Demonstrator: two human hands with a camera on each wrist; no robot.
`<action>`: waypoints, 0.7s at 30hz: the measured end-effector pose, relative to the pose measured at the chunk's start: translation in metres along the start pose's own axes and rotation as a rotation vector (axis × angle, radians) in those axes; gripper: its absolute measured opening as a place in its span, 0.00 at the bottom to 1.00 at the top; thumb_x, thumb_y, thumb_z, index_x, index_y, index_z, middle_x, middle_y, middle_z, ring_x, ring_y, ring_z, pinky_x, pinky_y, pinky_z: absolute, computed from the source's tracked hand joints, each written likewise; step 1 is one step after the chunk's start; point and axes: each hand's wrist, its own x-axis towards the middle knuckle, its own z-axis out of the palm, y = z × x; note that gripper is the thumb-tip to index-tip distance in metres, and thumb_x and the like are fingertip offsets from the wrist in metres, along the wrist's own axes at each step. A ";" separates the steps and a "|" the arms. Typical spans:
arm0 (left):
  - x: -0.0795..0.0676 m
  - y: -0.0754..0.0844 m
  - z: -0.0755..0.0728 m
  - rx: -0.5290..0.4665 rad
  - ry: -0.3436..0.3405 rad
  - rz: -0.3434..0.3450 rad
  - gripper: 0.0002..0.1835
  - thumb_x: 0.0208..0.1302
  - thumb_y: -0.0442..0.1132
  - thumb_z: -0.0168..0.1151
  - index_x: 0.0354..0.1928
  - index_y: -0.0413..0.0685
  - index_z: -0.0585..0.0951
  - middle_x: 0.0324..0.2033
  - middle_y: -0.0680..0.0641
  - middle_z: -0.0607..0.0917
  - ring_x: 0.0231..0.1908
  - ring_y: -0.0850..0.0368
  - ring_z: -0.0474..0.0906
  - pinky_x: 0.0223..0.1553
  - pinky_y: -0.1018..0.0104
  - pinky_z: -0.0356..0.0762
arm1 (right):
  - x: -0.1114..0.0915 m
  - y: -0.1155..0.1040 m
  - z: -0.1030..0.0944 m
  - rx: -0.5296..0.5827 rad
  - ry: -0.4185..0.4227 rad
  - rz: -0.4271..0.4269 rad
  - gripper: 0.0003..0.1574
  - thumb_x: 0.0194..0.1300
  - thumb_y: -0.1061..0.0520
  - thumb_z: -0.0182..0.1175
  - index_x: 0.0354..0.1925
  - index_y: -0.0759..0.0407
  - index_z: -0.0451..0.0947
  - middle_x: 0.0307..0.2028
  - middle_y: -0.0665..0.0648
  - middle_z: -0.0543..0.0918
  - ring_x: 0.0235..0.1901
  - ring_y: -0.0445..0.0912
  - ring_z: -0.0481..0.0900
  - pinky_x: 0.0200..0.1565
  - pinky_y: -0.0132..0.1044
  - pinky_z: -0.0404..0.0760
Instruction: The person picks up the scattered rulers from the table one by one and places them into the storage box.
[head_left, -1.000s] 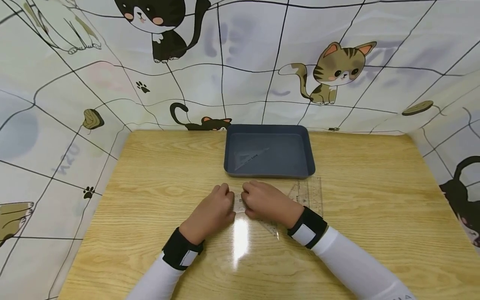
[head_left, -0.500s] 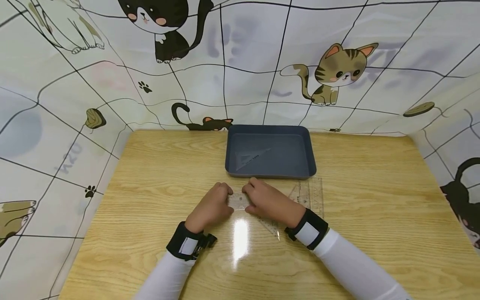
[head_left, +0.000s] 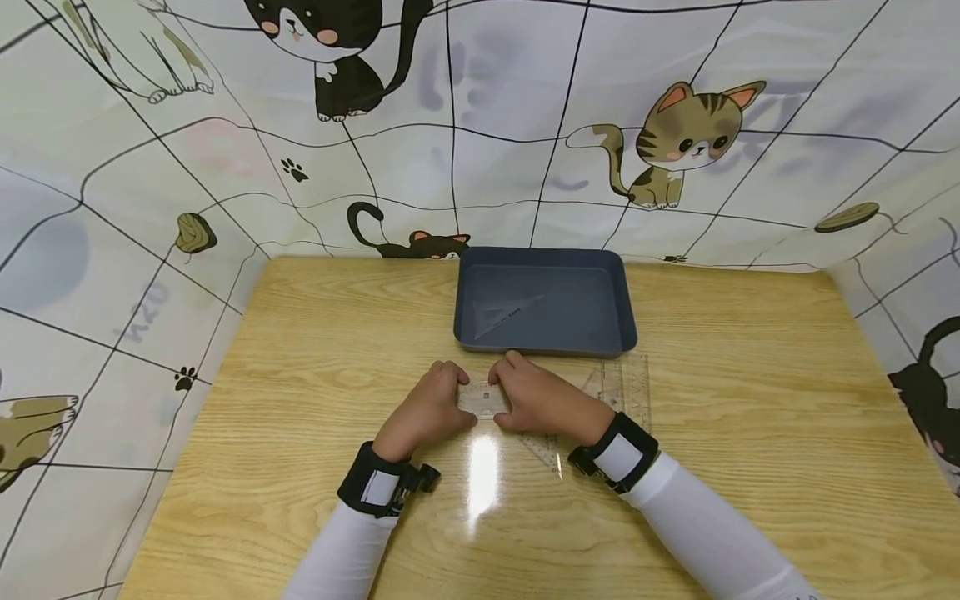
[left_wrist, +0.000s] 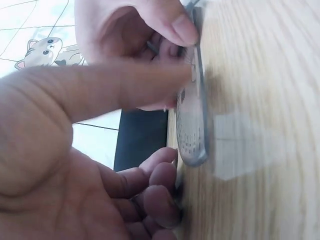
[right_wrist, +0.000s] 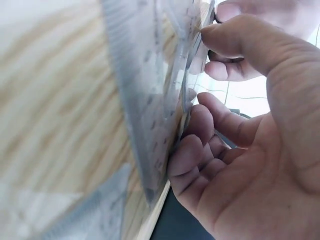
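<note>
Between the two hands a clear protractor (head_left: 482,401) with printed marks is held low over the table; its rounded, tick-marked edge shows in the left wrist view. My left hand (head_left: 429,408) holds the left end, thumb on the near side and fingers on the far side. My right hand (head_left: 543,400) grips the right end in the same way. Under and beside the right hand lie clear drawing tools: a set square (head_left: 543,452) whose tip points toward me and a ruler-like piece (head_left: 639,387) with printed scales. The right hand and forearm hide part of them.
Just beyond the hands a dark blue-grey tray (head_left: 592,343) stands at the table's back edge. A clear set square (head_left: 506,317) lies inside it at the left. Cat-patterned sheeting (head_left: 510,167) closes off the back and sides of the wooden table (head_left: 337,333).
The left hand's thumb and fingers have spread apart and its wrist has turned, so more of the protractor shows. The right thumb and fingers have parted a little too; tray and other tools stay put.
</note>
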 end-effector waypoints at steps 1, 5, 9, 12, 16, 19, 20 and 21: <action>0.000 0.000 0.001 0.000 0.007 0.003 0.29 0.44 0.34 0.75 0.49 0.34 0.75 0.38 0.42 0.73 0.36 0.51 0.70 0.43 0.56 0.75 | 0.000 0.000 0.000 0.006 0.000 -0.002 0.29 0.57 0.49 0.66 0.52 0.60 0.71 0.43 0.55 0.68 0.36 0.43 0.68 0.41 0.39 0.78; 0.001 0.000 0.005 0.029 0.034 -0.001 0.29 0.43 0.36 0.77 0.48 0.36 0.76 0.37 0.43 0.73 0.36 0.50 0.70 0.41 0.56 0.75 | -0.001 0.000 0.000 0.027 -0.003 -0.001 0.30 0.58 0.49 0.67 0.54 0.60 0.71 0.44 0.55 0.68 0.36 0.44 0.68 0.41 0.39 0.78; 0.001 0.002 0.009 0.066 0.052 -0.031 0.25 0.44 0.36 0.75 0.47 0.39 0.77 0.35 0.45 0.74 0.37 0.48 0.70 0.41 0.53 0.73 | -0.001 -0.001 -0.001 0.028 -0.007 0.004 0.28 0.57 0.50 0.67 0.52 0.59 0.71 0.43 0.54 0.68 0.36 0.44 0.68 0.40 0.39 0.77; 0.001 0.003 0.011 0.073 0.053 -0.048 0.25 0.45 0.36 0.75 0.47 0.40 0.77 0.37 0.44 0.75 0.41 0.45 0.71 0.43 0.50 0.72 | 0.000 -0.001 -0.001 0.018 -0.007 0.001 0.29 0.56 0.50 0.67 0.52 0.60 0.71 0.42 0.54 0.68 0.36 0.44 0.67 0.39 0.39 0.76; 0.000 0.005 0.011 0.071 0.051 -0.045 0.26 0.45 0.35 0.75 0.48 0.40 0.77 0.39 0.43 0.76 0.44 0.42 0.71 0.44 0.48 0.71 | 0.000 -0.001 -0.001 -0.010 -0.011 -0.024 0.29 0.55 0.50 0.67 0.51 0.60 0.70 0.41 0.54 0.67 0.36 0.44 0.66 0.39 0.39 0.76; 0.000 0.005 0.010 0.064 0.050 -0.039 0.26 0.45 0.35 0.75 0.48 0.40 0.77 0.40 0.43 0.75 0.44 0.42 0.70 0.44 0.48 0.70 | 0.000 -0.001 -0.001 -0.011 -0.013 -0.036 0.30 0.55 0.50 0.67 0.52 0.61 0.70 0.42 0.55 0.67 0.37 0.45 0.66 0.41 0.39 0.77; 0.000 0.005 0.010 0.062 0.049 -0.039 0.26 0.45 0.35 0.75 0.48 0.40 0.77 0.39 0.44 0.75 0.43 0.43 0.70 0.44 0.48 0.70 | 0.000 -0.002 -0.001 -0.002 -0.013 -0.036 0.30 0.56 0.50 0.67 0.52 0.62 0.70 0.43 0.56 0.67 0.37 0.45 0.67 0.41 0.40 0.77; 0.000 0.004 0.010 0.062 0.047 -0.039 0.25 0.45 0.34 0.75 0.48 0.40 0.77 0.39 0.44 0.75 0.43 0.43 0.70 0.45 0.48 0.70 | 0.000 -0.002 -0.001 0.010 -0.012 -0.035 0.31 0.56 0.50 0.67 0.53 0.62 0.70 0.43 0.56 0.67 0.38 0.45 0.67 0.42 0.41 0.77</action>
